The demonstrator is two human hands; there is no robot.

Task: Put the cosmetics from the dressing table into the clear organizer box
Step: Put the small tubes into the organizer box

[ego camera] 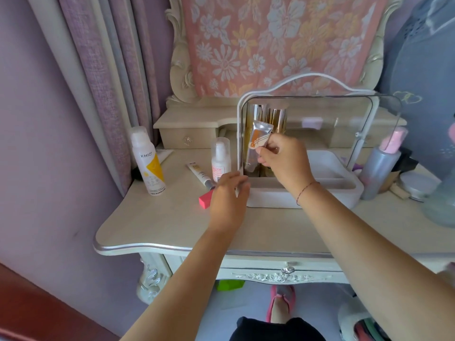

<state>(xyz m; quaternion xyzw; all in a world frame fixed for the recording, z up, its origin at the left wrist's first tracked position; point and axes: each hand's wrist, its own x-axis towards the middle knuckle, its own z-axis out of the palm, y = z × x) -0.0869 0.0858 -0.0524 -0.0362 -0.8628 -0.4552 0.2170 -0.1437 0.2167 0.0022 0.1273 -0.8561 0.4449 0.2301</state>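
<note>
The clear organizer box (pixel 339 185) stands on the dressing table (pixel 172 225), its see-through lid raised. My right hand (pixel 283 158) pinches a silver tube (pixel 258 146) with an orange mark and holds it upright inside the box's left end, in front of two gold bottles (pixel 268 119). My left hand (pixel 229 195) rests at the box's front left corner, over a pink block (pixel 205 199). Left of the box are a thin white tube (pixel 199 174), a small white pump bottle (pixel 220 158) and a tall white spray can (pixel 147 161) with a yellow label.
A grey bottle with a pink top (pixel 380 166), a round silver tin (pixel 418 185) and other items crowd the table's right side. Small drawers (pixel 187 136) and a cloth-covered mirror (pixel 283 43) stand behind. A curtain (pixel 103 82) hangs at the left.
</note>
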